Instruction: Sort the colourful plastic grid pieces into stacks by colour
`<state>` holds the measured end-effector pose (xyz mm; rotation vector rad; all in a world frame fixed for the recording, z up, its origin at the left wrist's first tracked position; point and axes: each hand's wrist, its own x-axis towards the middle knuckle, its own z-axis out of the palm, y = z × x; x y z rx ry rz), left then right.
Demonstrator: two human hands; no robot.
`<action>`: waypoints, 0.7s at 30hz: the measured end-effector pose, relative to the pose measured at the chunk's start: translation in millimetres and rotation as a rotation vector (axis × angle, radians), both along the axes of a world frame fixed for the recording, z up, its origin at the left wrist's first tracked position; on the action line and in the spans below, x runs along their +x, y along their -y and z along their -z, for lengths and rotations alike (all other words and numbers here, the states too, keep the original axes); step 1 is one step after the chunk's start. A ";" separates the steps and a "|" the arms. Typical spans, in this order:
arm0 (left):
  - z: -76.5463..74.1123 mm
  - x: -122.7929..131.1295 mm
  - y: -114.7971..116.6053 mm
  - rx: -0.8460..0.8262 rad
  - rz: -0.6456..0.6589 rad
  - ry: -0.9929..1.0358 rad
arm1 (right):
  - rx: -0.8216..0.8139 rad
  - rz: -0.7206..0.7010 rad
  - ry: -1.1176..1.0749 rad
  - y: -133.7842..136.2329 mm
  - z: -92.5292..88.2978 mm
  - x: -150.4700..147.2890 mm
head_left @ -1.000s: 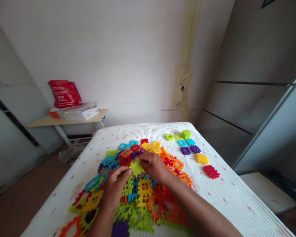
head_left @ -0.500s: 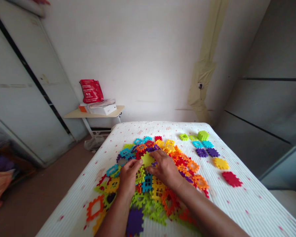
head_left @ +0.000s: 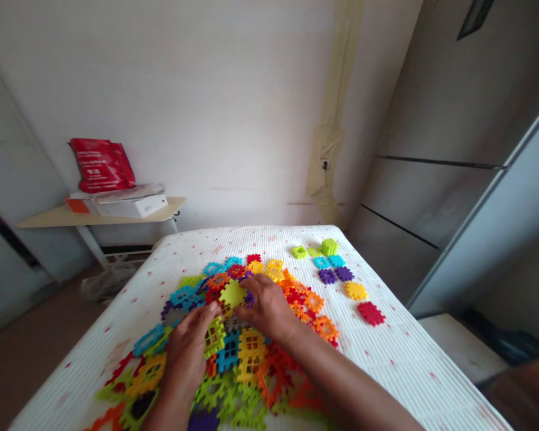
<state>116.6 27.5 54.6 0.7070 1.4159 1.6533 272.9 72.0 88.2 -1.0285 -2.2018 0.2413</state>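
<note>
A light green square tile (head_left: 232, 293) with toothed edges is raised over the pile, pinched along its right side by my right hand (head_left: 267, 305). My left hand (head_left: 189, 338) is just left of it, fingers loosely extended and fingertips close to the tile's lower left corner, with a small gap between. Beside the left hand lies a yellow-green window tile (head_left: 214, 337). A blue window tile (head_left: 228, 352) and yellow window tiles (head_left: 251, 353) lie below the hands. Orange frame tiles (head_left: 313, 301) are spread to the right of the pile.
On the right of the white bed cover (head_left: 386, 371) sit a green stack (head_left: 329, 246), blue tiles (head_left: 336, 261), purple tiles (head_left: 344, 273), a yellow tile (head_left: 356, 291) and a red tile (head_left: 371, 313). A side table (head_left: 49, 217) holds a red bag (head_left: 99, 164) and a white box (head_left: 135, 206).
The view has turned right, so the scene shifts left. My left fingertips have come slightly away from the light green tile, while my right hand keeps hold of it.
</note>
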 end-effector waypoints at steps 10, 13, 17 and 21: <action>-18.7 -5.1 -2.6 -0.202 -0.033 0.444 | -0.154 0.846 0.180 -121.8 -16.0 155.2; -26.2 -4.4 -0.9 -0.224 -0.019 0.475 | -0.194 0.929 0.215 -139.2 -10.9 192.1; -24.7 -5.3 -0.3 -0.180 -0.004 0.403 | -0.231 0.969 0.255 -150.7 -2.4 209.5; -18.6 -5.8 -1.4 -0.155 -0.002 0.337 | -0.248 0.980 0.288 -160.9 2.6 210.3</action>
